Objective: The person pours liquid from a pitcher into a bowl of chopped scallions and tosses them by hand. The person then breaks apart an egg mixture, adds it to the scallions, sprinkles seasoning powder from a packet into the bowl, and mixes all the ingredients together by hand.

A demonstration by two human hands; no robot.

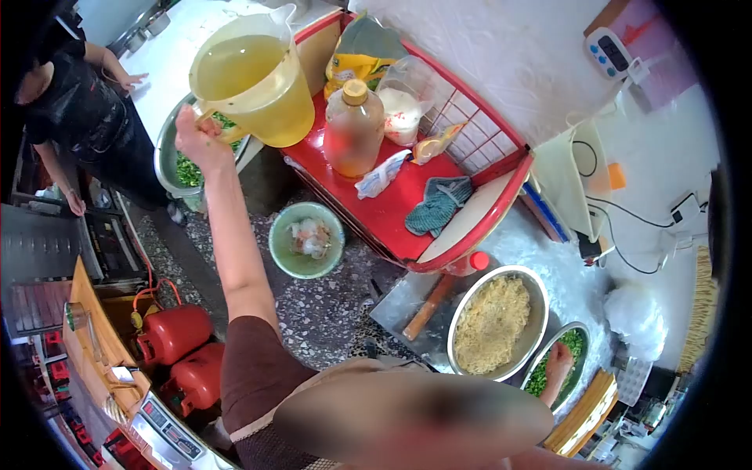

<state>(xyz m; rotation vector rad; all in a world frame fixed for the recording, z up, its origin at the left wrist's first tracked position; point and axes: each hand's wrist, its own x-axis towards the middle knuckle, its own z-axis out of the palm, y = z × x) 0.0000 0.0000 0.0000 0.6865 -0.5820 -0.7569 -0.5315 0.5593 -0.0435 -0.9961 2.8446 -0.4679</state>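
My left hand (202,141) is closed round the handle of a large clear plastic jug (286,106), which holds a yellowish liquid. The jug is in front of a metal bowl of chopped greens (188,171) and beside a red tray (309,133). At the right, my right hand (558,366) is down in another metal bowl (580,384) of chopped greens, with its fingers curled into them. Directly left of that bowl stands a metal basin (540,309) full of pale yellow noodles (492,323).
On the red tray are a capped bottle (353,137), bags and a teal cloth (439,205). A green basin (278,254) stands below it. A rolling pin (429,307) lies near the noodles. Red gas cylinders (176,333) and another person (86,110) are at the left.
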